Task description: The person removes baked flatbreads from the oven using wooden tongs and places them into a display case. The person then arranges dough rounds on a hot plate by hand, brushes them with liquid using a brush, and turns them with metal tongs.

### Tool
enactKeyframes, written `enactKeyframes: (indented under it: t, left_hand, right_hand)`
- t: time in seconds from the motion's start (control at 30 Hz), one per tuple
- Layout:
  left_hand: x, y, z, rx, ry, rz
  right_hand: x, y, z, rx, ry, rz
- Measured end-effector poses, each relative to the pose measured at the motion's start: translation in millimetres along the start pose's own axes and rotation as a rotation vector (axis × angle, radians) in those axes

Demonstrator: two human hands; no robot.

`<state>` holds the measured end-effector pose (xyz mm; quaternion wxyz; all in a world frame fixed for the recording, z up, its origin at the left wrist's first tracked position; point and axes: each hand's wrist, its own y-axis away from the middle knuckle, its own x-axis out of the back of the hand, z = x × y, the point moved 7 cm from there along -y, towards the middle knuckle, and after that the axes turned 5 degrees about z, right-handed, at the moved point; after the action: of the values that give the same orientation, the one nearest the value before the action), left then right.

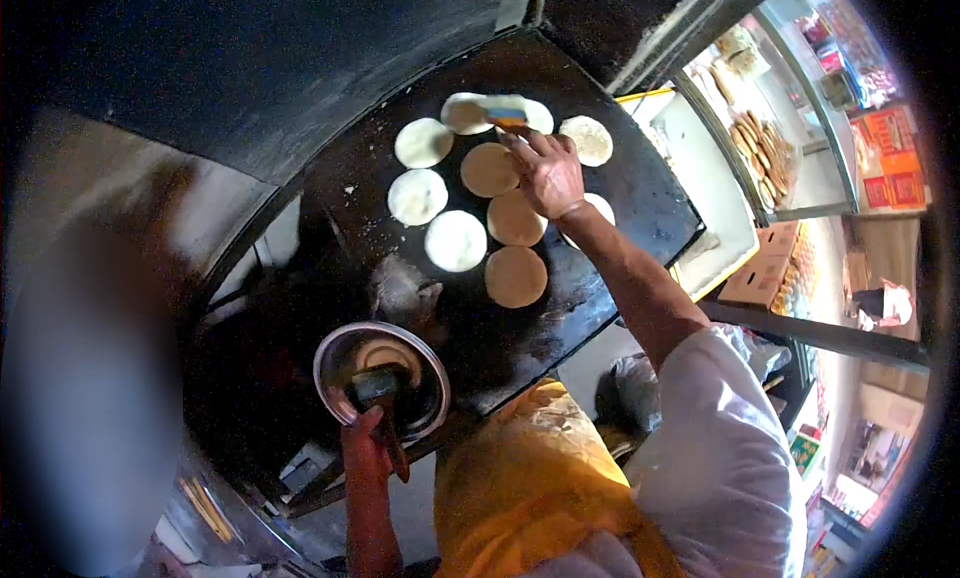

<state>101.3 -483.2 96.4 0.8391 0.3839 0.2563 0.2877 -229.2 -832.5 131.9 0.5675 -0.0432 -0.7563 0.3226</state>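
My left hand [365, 433] grips the near rim of a metal bowl [440, 383], with the thumb over the edge. In the bowl lies a flat brush [376, 382], its wooden handle sticking out over the rim beside my hand. My right hand [550, 171] is closed around what looks like another flat brush [505, 113], blurred, above the far row of round flatbreads. Pale flatbreads [455, 241] lie on the dark griddle [610, 278], and a column of browner ones [515, 277] runs down the middle. My right forearm partly covers one flatbread on the right.
A grey crumpled cloth [402, 288] lies on the griddle near the bowl. At the right stand a yellow-edged white tray [715, 258], a glass display case with baked goods [760, 148] and a cardboard box [760, 268]. Dark panels rise behind the griddle.
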Motion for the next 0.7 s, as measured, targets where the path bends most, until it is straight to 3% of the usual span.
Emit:
enactKeyframes:
  t: [0.03, 0.1, 0.2, 0.3, 0.33, 0.43, 0.5, 0.57, 0.6, 0.7]
  left_hand:
    - [5, -1, 1, 0.001, -0.043, -0.014]
    - [15, 0, 5, -0.003, -0.079, -0.010]
    - [27, 7, 1, 0.149, -0.009, 0.029]
    - [36, 1, 3, 0.012, -0.001, 0.075]
    - [42, -1, 4, -0.004, -0.012, 0.080]
    - [50, -9, 5, -0.018, -0.019, 0.078]
    - [47, -9, 8, -0.024, -0.007, 0.078]
    - [30, -6, 21, -0.057, -0.084, 0.060]
    - [25, -5, 27, -0.052, -0.095, 0.044]
    - [8, -10, 34, -0.037, -0.106, -0.105]
  right_hand:
    - [2, -11, -19, 0.067, -0.044, 0.087]
    - [-26, -31, -39, 0.017, -0.004, -0.113]
    - [-90, -33, -51, 0.064, -0.093, -0.203]
    - [-50, -10, -102, 0.175, -0.105, -0.007]
    - [-46, 2, -118, 0.235, -0.096, -0.098]
    - [-38, 55, -131, 0.194, 0.003, -0.101]
    - [0, 64, -136, 0.147, -0.279, -0.179]
    - [-16, 132, -127, 0.244, -0.250, -0.131]
    - [-11, 151, -135, 0.323, -0.075, -0.351]
    - [2, 142, -125, 0.099, -0.290, -0.275]
